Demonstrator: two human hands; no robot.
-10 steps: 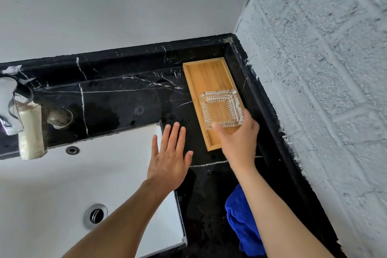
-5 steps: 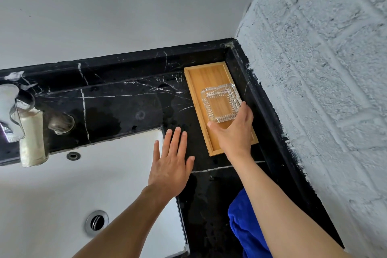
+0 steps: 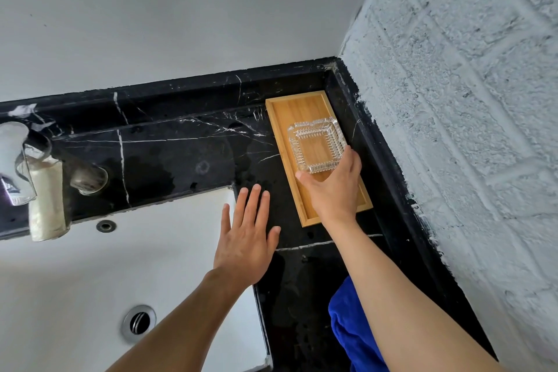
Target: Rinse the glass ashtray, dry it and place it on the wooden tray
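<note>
The square ribbed glass ashtray (image 3: 315, 143) is over the middle of the wooden tray (image 3: 297, 109), which lies in the back right corner of the black marble counter. My right hand (image 3: 333, 189) grips the ashtray's near edge, thumb on the left corner and fingers on the right side. I cannot tell whether the ashtray rests on the tray or hangs just above it. My left hand (image 3: 246, 235) is flat with fingers spread, holding nothing, over the sink's right rim.
A white sink (image 3: 75, 278) with a drain (image 3: 138, 322) fills the lower left. The tap (image 3: 18, 166) is at the far left. A blue cloth (image 3: 351, 329) lies on the counter (image 3: 187, 154) under my right forearm. A rough white brick wall (image 3: 453, 130) borders the right.
My right hand has carried the ashtray farther back along the tray, from its near half toward the middle. My left hand has stayed spread in about the same place.
</note>
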